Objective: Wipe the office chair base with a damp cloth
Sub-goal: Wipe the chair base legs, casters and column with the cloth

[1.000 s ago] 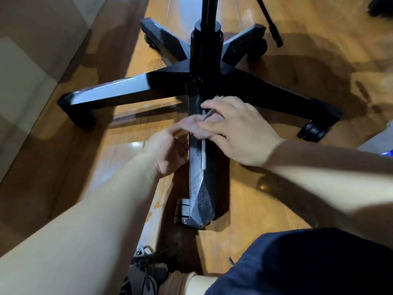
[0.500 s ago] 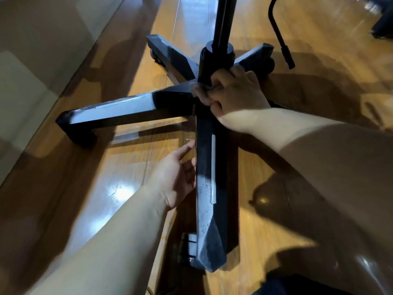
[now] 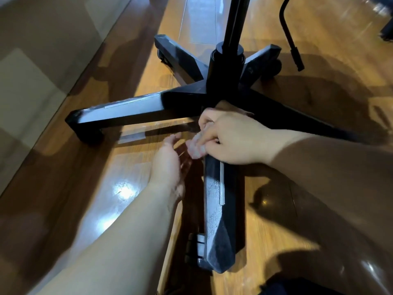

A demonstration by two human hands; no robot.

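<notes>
Glossy wood floor [image 3: 95, 167] lay under the black chair base [image 3: 187, 96], where the right hand [image 3: 231, 139] pinched a pale cloth [image 3: 196, 149] onto the near leg [image 3: 214, 209], the left hand [image 3: 170, 165] hovering slack-fingered beside it; a hard stroke, I reckoned, might roll the base away.

No text, label, brand or number could be read on the chair base [image 3: 217, 209] or near it.
</notes>
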